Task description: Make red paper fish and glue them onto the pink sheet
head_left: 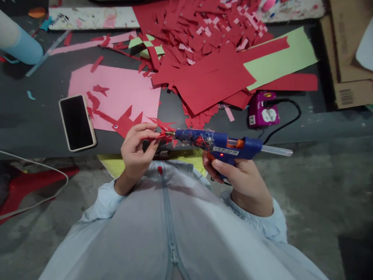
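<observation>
My right hand (pixel 239 175) is wrapped round the handle of a blue hot glue gun (pixel 215 140). A clear glue stick (pixel 276 150) sticks out of its back end, and a small red light glows on its side. The nozzle points left and meets a red paper cutout (pixel 166 127) with pointed edges. Pinched fingers of my left hand (pixel 138 146) hold this cutout just above the table's near edge. Close behind the left hand lies another red paper cutout with a googly eye (pixel 124 122), partly covered by the fingers.
A pink paper sheet (pixel 131 85) and a phone (pixel 77 122) lie at the left. Red paper pieces (pixel 186 42) heap at the back, beside a green strip (pixel 282 58). A purple power box (pixel 263 111) with a black cord, cardboard (pixel 349 50) and a blue-white bottle (pixel 21 41) stand around.
</observation>
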### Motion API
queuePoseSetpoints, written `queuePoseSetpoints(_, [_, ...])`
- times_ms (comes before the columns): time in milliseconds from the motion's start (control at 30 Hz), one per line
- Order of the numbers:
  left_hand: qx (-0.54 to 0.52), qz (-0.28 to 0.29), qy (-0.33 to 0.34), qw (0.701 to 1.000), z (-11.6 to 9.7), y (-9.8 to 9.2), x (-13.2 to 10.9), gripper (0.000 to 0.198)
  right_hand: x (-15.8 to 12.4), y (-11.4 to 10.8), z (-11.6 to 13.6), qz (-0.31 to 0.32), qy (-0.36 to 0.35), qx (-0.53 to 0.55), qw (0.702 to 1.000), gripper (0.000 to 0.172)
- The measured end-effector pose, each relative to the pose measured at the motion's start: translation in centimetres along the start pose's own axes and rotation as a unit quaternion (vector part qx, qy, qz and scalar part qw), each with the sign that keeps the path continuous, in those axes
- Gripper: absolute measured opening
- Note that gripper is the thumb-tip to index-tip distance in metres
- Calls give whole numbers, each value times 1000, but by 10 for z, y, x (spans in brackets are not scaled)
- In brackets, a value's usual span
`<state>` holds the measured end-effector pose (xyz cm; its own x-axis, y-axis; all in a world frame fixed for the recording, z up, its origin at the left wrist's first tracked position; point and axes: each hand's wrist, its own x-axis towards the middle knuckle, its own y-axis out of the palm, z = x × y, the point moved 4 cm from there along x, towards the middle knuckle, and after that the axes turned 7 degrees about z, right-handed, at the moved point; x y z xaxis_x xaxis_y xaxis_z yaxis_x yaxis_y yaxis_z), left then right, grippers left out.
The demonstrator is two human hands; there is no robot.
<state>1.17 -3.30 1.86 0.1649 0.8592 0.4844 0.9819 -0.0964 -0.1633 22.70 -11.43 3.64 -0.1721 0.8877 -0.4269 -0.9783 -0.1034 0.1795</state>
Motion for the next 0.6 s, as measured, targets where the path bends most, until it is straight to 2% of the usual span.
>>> queuePoseSetpoints(600, [12,-6,21,1000,-4,3,-2,30,-1,1,1,-5,-3,-5,1000,36])
